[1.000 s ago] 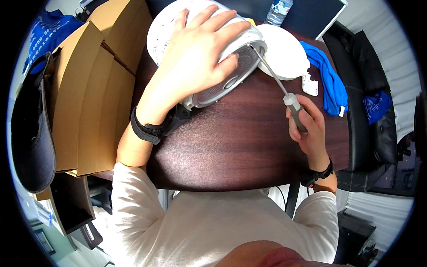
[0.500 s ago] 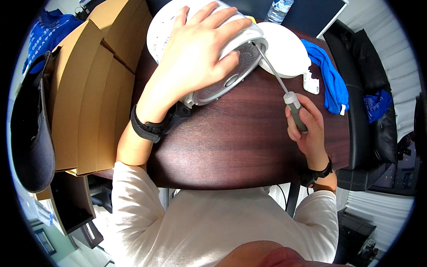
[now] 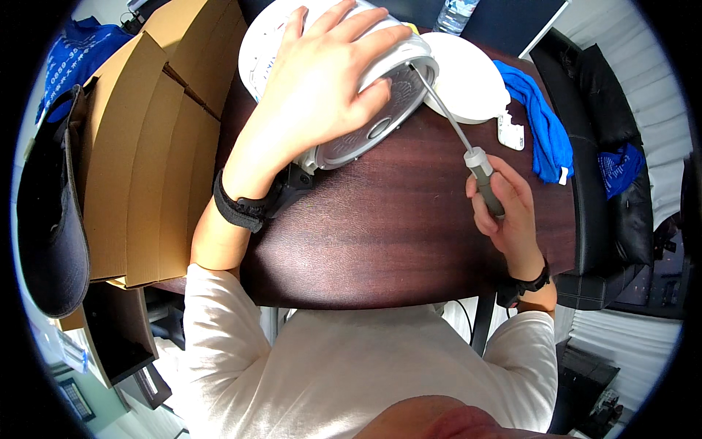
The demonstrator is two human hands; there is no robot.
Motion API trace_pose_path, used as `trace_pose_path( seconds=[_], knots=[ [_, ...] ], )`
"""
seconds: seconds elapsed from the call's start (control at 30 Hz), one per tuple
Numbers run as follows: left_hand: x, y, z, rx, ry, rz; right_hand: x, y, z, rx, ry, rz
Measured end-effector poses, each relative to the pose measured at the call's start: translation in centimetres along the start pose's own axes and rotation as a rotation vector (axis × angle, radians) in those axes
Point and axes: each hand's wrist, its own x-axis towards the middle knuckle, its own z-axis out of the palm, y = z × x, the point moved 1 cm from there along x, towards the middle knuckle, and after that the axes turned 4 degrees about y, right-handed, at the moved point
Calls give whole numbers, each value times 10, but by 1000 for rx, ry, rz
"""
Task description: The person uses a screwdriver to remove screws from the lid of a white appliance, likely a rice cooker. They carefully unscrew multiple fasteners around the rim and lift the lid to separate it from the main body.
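A round white and grey appliance point(image 3: 344, 155) lies tilted at the table's far side, its grey vented underside facing me. My left hand point(image 3: 322, 84) holds it, fingers spread over its outer wall and thumb at the rim of the underside. My right hand point(image 3: 510, 208) is closed round the grey handle of a screwdriver point(image 3: 447, 112). The screwdriver's long shaft slants up and left, and its tip is at the underside's rim. I cannot tell whether it sits on a screw. Just right of the appliance lies a white round disc point(image 3: 475, 84).
A small white piece point(image 3: 510, 133) and a blue cloth point(image 3: 537, 124) lie at the table's right. A water bottle point(image 3: 458, 14) stands behind. Cardboard boxes point(image 3: 153, 168) and a dark cap point(image 3: 51, 219) line the left side. A black sofa point(image 3: 596, 183) is beyond the right edge.
The whole view shifts slightly. Both hands, the appliance and the screwdriver keep nearly the same places relative to each other, with the screwdriver tip still at the rim.
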Motion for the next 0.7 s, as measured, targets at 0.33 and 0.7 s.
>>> trace_pose_path(
  seconds=[0.33,0.7],
  knots=[
    [0,4,6,36,36,-2,6,-49,-5,-678,90,-104],
    [0,3,6,40,37,-9,19,-56,-19,-1111,57,-558]
  ],
)
